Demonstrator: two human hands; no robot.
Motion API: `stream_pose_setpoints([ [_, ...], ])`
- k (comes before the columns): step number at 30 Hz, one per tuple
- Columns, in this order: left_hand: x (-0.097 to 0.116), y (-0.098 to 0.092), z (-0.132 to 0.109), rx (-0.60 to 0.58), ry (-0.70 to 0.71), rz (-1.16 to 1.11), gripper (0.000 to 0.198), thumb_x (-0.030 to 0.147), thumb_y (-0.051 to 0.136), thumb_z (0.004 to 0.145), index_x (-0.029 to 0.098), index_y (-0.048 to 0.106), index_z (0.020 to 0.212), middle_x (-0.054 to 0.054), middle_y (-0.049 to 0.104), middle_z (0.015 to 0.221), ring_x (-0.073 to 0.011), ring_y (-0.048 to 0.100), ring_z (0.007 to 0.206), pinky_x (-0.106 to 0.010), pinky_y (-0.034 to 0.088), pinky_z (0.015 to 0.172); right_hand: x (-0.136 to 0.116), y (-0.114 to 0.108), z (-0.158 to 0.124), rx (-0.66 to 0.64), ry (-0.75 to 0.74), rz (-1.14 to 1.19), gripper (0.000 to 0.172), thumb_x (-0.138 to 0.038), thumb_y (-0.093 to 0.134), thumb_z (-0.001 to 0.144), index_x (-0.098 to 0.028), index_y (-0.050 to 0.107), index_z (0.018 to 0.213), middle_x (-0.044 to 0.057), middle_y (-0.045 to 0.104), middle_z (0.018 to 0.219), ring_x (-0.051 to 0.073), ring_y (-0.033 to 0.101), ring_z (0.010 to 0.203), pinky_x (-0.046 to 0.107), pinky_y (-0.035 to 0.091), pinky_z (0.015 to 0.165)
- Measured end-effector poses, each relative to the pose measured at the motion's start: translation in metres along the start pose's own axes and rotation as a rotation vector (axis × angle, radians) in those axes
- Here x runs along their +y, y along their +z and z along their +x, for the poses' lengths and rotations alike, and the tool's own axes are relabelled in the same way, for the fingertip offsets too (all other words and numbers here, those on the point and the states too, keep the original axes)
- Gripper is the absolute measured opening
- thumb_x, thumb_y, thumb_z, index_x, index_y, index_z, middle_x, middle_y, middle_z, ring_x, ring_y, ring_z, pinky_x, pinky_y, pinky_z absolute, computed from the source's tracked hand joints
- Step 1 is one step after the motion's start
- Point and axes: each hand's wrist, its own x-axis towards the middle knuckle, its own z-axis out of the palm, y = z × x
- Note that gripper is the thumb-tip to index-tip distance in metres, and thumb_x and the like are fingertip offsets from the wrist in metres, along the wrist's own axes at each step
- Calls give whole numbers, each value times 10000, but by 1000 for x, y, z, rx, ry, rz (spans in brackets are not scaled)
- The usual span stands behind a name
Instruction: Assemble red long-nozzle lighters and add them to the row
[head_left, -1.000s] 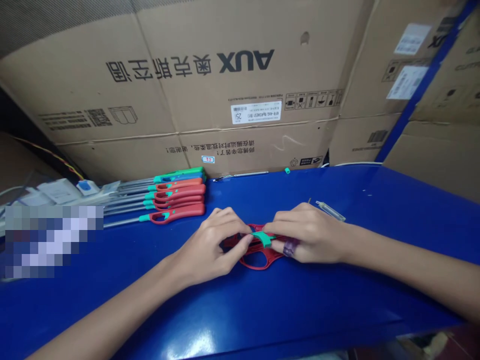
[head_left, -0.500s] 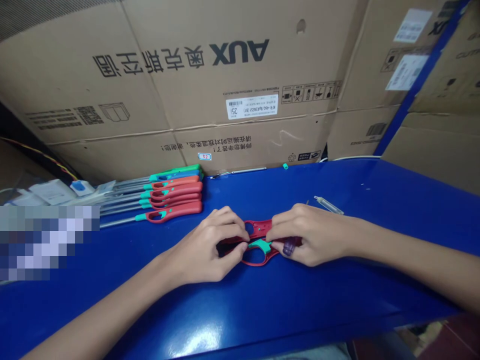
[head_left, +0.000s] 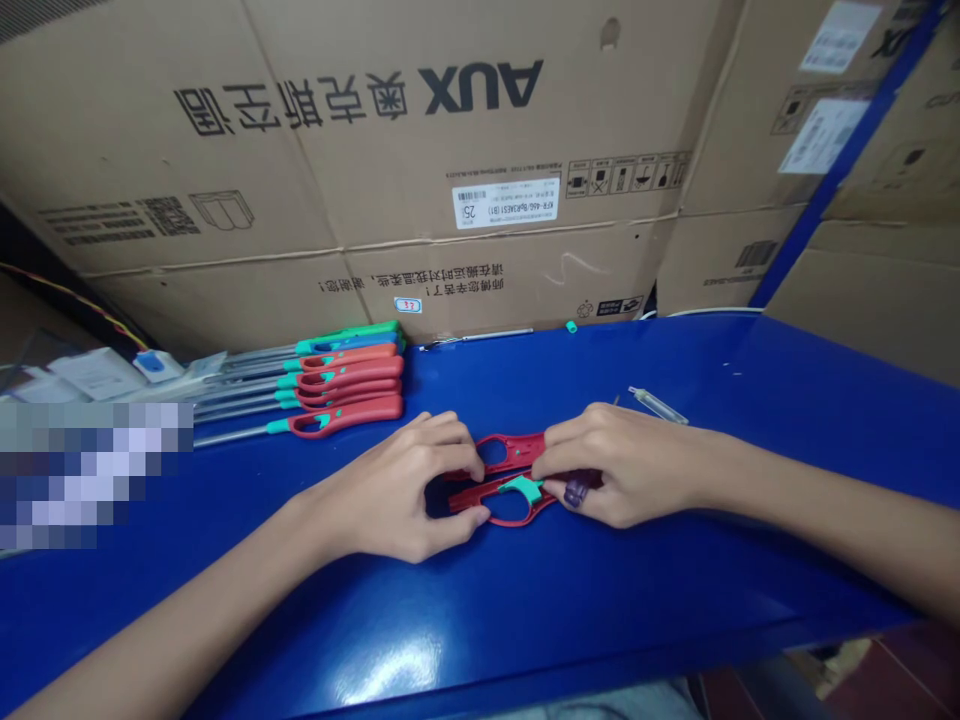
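Observation:
Two red lighter casing halves lie open side by side on the blue table, the upper half [head_left: 517, 452] behind the lower half [head_left: 469, 497]. A mint-green trigger [head_left: 524, 488] sits in the lower one. My left hand [head_left: 405, 485] is around their left ends, thumb and forefinger apart, the thumb at the lower half's edge and the forefinger by the upper half. My right hand [head_left: 611, 465] is closed over the right ends, fingertips pressing near the trigger. A dark purple translucent piece [head_left: 577, 490] shows at its thumb; the right ends are hidden under the hand.
Several long-necked lighters [head_left: 352, 412] are stacked at the left, beside white parts [head_left: 97, 372]. A clear tube [head_left: 658, 405] lies beyond my right hand. A thin metal rod [head_left: 480, 335] and a green ring [head_left: 571, 327] lie along the cardboard wall [head_left: 405, 200].
My left thumb and forefinger have spread apart and drawn back left from the trigger, uncovering the lower half's left end. My right hand stays almost in place. The camera view has shifted slightly.

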Motion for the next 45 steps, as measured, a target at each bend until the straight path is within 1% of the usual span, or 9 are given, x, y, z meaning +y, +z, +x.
stream_pose_setpoints([
  [4,0,0,0,-9,-13,7,181,331,634,816,178,665,905,-56,614,888,-215,545,866,-347,438,826,0,0,0,-1,8,-2,182,-64,541,772,-162,689,812,28,674,775,134,582,661,247,399,598],
  [9,1,0,0,-29,-39,-7,177,332,640,813,189,666,914,-57,619,918,-226,556,920,-359,442,877,1,1,-1,44,-16,-13,171,-85,542,785,-164,688,823,20,653,747,124,544,634,246,375,577],
  [15,1,1,-1,-30,-31,-15,170,321,642,810,181,666,904,-61,626,911,-228,562,914,-375,444,886,1,1,-1,67,-12,-41,147,-70,550,771,-165,658,742,2,613,690,108,494,587,241,353,563],
  [25,1,1,0,-42,-25,-6,189,337,624,823,179,665,918,-61,620,922,-223,562,910,-362,438,866,1,-1,-1,61,5,-40,131,-58,568,743,-143,667,756,5,613,684,103,493,587,235,334,553],
  [30,1,1,-1,-41,-18,1,193,339,621,824,173,665,914,-62,616,901,-219,554,879,-357,440,840,1,-1,-1,36,0,-40,126,-70,564,756,-149,662,764,6,615,702,108,502,599,239,350,573],
  [36,1,0,0,-46,-20,-4,184,328,617,828,172,665,914,-58,617,899,-220,554,880,-365,440,844,1,1,-1,10,-2,-33,162,-83,542,796,-153,683,830,22,653,758,126,552,650,245,361,587],
  [42,1,0,-1,-55,-42,-23,181,321,628,823,180,662,930,-55,624,937,-227,572,941,-374,440,887,2,5,1,67,-32,-23,129,-90,564,806,-150,671,846,17,647,740,119,532,628,239,352,573],
  [45,2,0,-1,-51,-40,-24,181,324,629,822,183,660,930,-53,626,940,-227,573,943,-378,442,894,2,6,1,71,-43,-12,128,-80,574,802,-145,674,847,18,653,745,120,537,636,235,364,584],
])
